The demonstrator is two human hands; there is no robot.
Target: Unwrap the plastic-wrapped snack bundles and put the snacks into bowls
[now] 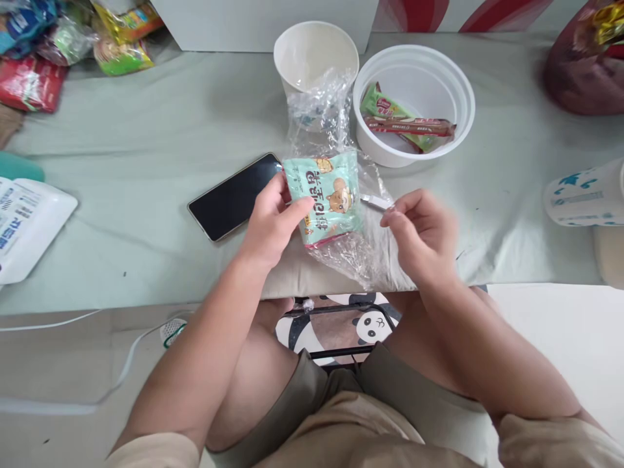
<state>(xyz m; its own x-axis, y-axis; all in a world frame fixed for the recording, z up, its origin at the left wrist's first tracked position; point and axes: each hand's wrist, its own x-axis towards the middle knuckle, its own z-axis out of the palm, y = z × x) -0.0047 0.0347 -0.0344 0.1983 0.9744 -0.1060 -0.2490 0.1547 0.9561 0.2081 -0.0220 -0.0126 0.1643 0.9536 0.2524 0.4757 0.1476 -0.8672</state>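
My left hand [275, 218] grips a mint-green snack packet [336, 195] by its left side, thumb on the printed front with a squirrel picture. My right hand [424, 231] is closed, thumb and fingertips pinching a slim silver tool [375, 203], perhaps a small blade. The tool's tip points at the packet's right edge; whether it touches cannot be made out. Crumpled clear plastic wrap [351, 260] lies under and around the packet. Partly beneath the left fingers' side rests a black phone [234, 198], tilted on the cloth.
A paper cup [316, 49] and a white round tub [468, 107] with wrapped snack bars [409, 127] stand behind. Snack packs [121, 52] crowd the back left, a white wipes pack [29, 227] the left. Another paper cup [585, 195] and a dark red container [575, 71] are right.
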